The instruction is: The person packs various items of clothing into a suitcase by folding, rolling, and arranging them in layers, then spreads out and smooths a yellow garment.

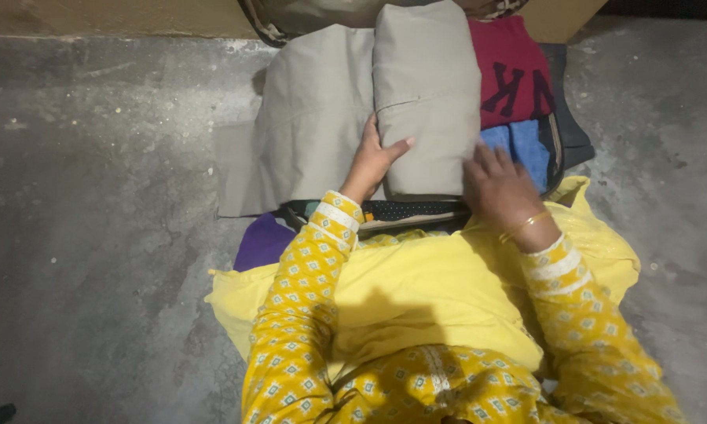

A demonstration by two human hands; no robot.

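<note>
both hands, left hand (371,159) and right hand (499,187), press the folded grey cloth (426,86).

Matt beige folded cloth (426,94) lies on a rough, mottled concrete floor (94,196) beside soft red fabric (514,71).

No packages, labels, signs or screens in view. Nearest item of the kind: red folded cloth (513,71) with large dark printed lettering, top right of the clothes pile.
</note>
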